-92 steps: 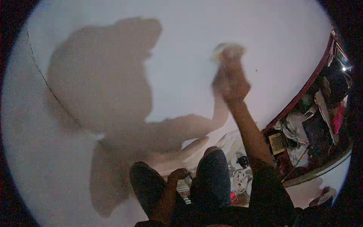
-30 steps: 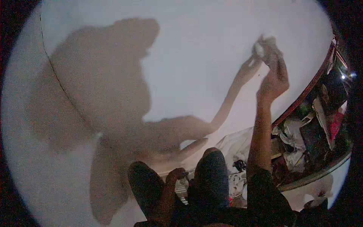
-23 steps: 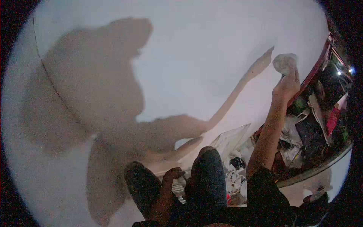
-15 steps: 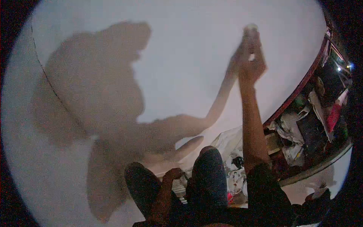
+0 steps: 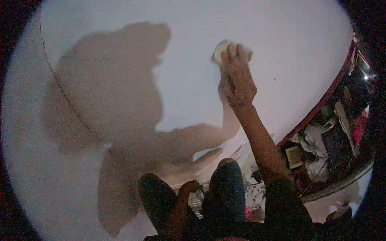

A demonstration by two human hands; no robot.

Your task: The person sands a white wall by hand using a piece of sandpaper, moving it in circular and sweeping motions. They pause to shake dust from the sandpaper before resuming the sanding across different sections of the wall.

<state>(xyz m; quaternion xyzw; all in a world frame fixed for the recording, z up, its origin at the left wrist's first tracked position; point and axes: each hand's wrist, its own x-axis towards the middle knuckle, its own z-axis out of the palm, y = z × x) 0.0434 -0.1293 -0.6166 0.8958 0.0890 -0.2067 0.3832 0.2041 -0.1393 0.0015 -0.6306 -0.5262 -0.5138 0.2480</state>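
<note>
My right hand [image 5: 239, 76] reaches up to the white wall [image 5: 193, 92], its fingers closed over a pale, rounded pad [image 5: 220, 52]. The pad lies against the wall or very near it; its exact kind does not show. Low down, between my bent knees [image 5: 227, 180], is my left hand [image 5: 189, 187]. Its fingers are curled, and what they hold, if anything, is too dark to make out. The shadow [image 5: 108, 80] of my head and arm falls across the left and middle of the wall.
A dark red edge [image 5: 321, 104] borders the wall at right. Beyond it is a dim shelf-like space with crumpled pale sheets [image 5: 315, 140], a red item [image 5: 360, 130] and a small frame-like box [image 5: 295, 156]. Whitish plastic sheeting [image 5: 243, 156] lies behind my knee.
My right hand has swept left and slightly down across the wall with the pad, which now shows more fully. My left hand stays between the knees. The view has shifted slightly.
</note>
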